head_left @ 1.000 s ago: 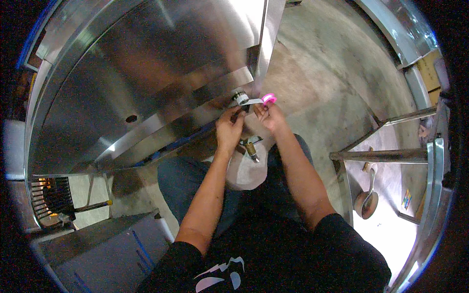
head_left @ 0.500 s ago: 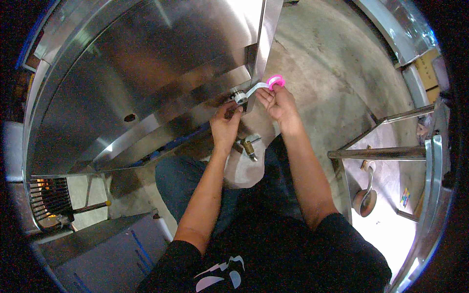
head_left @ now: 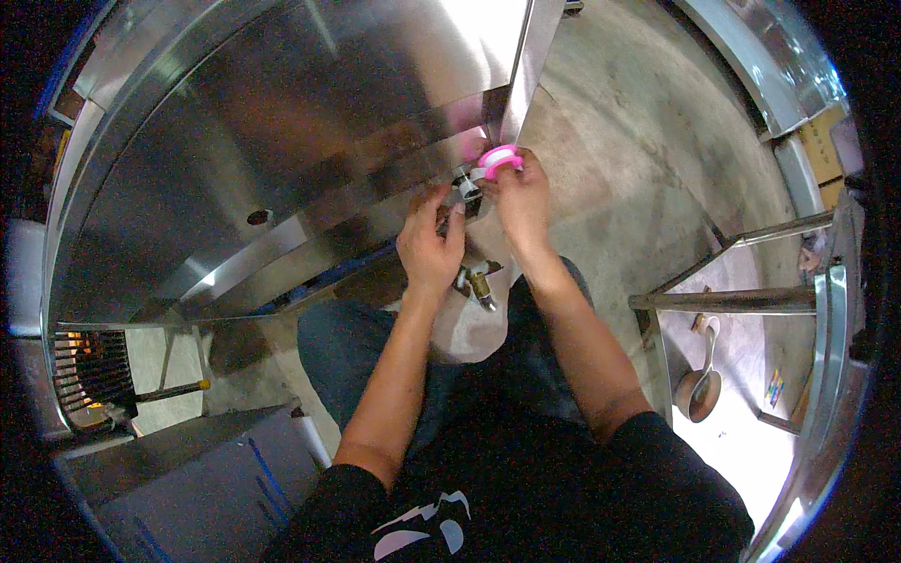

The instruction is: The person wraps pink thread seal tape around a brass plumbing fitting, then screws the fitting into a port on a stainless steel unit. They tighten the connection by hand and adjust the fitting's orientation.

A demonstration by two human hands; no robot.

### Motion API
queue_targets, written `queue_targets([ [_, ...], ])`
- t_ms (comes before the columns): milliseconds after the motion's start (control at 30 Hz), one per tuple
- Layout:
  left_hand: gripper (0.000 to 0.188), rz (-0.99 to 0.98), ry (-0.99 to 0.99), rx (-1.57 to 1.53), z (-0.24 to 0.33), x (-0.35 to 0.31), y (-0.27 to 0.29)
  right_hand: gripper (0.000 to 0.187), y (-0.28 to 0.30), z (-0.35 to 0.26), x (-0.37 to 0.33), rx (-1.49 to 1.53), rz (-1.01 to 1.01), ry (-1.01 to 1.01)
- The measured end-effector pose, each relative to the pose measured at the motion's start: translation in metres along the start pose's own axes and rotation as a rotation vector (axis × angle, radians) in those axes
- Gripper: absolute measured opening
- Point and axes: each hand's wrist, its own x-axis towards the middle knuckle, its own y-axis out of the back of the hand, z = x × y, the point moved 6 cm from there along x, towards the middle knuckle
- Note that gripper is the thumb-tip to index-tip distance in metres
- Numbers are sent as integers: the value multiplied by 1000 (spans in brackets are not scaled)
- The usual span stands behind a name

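A short metal pipe fitting (head_left: 465, 186) sticks out near the lower right end of the steel panel, with white tape around it. My right hand (head_left: 522, 202) grips a pink spool of white thread seal tape (head_left: 500, 161) close beside the fitting. Only a short piece of tape spans the gap from spool to fitting. Just left of and below the fitting, my left hand (head_left: 432, 246) has its thumb and fingers apart, with nothing seen between them. Whether a fingertip touches the fitting is unclear. Between my knees is a brass-coloured valve or fitting (head_left: 481, 287).
The large stainless steel panel (head_left: 282, 113) fills the upper left, with a round hole (head_left: 259, 218) low on it. At right, metal bars (head_left: 723, 300) cross over a shelf holding a ladle (head_left: 699, 392). A grey box-like surface (head_left: 206, 488) stands at lower left.
My right hand has brought the spool left and close to the fitting, so the stretched tape is much shorter. The left hand's thumb and fingers have spread and drawn slightly off the fitting.
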Motion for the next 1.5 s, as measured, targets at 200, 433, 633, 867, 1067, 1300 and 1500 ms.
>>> queue_targets([
  [200,40,-64,-151,79,22,14,19,24,-34,-29,-34,-797,-83,284],
  [433,49,-232,-84,197,8,19,38,37,-60,-28,-52,-1192,-310,268],
  [633,45,-306,-57,377,-2,12,46,45,-54,-23,-84,-892,-233,592],
  [867,38,-399,63,483,-19,0,47,43,-14,8,-92,-809,-72,617],
  [1067,39,-471,136,492,-33,-16,23,43,-2,31,-81,-778,-57,463],
  [1300,37,-499,172,468,-51,-25,-12,37,13,52,-75,-791,-18,360],
  [1500,38,-404,133,291,-57,-29,-47,33,27,104,-51,-569,-76,-35],
])
